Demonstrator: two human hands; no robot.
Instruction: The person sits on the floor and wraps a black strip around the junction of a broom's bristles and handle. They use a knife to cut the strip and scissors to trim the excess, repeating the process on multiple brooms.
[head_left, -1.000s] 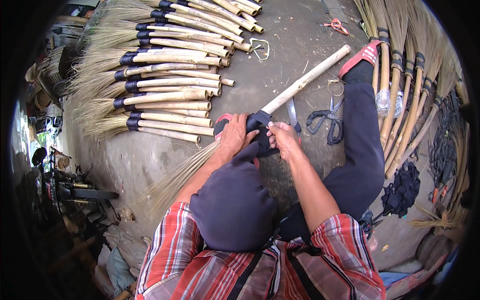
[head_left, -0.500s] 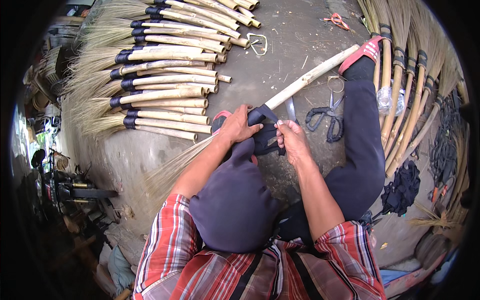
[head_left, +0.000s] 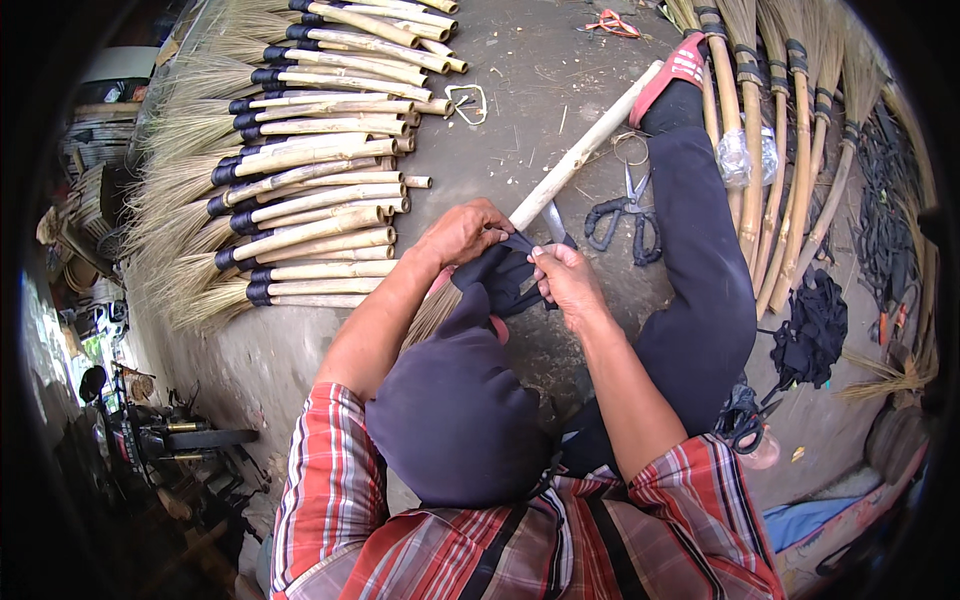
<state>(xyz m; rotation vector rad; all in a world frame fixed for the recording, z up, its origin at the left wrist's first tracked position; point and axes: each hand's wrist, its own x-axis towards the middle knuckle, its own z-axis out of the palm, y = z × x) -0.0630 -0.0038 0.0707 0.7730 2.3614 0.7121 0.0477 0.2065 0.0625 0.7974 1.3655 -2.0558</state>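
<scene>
A straw broom with a pale bamboo handle (head_left: 585, 145) lies slantwise across my lap, its far end by my red-socked foot (head_left: 672, 78). Its bristles (head_left: 430, 316) come out below my left forearm. Black cloth strip (head_left: 518, 243) is wound at the joint of handle and bristles. My left hand (head_left: 468, 234) pinches the cloth on the left side of the joint. On the right, my right hand (head_left: 570, 285) holds the strip between thumb and fingers. Loose black cloth (head_left: 505, 285) hangs below both hands. A metal blade (head_left: 554, 220) shows just beyond the right hand, partly hidden.
Several finished brooms (head_left: 320, 215) lie stacked at left, handles pointing right. More brooms (head_left: 775, 150) lie at right with a clear plastic bag (head_left: 735, 158). Black-handled scissors (head_left: 628, 218) lie by my leg. Black cloth strips (head_left: 810, 330) and other scissors (head_left: 742, 418) lie further right.
My left hand has gone from lying spread over the binding to pinching the cloth. The right hand has come closer to it. The whole view has shifted, with the surroundings moving left.
</scene>
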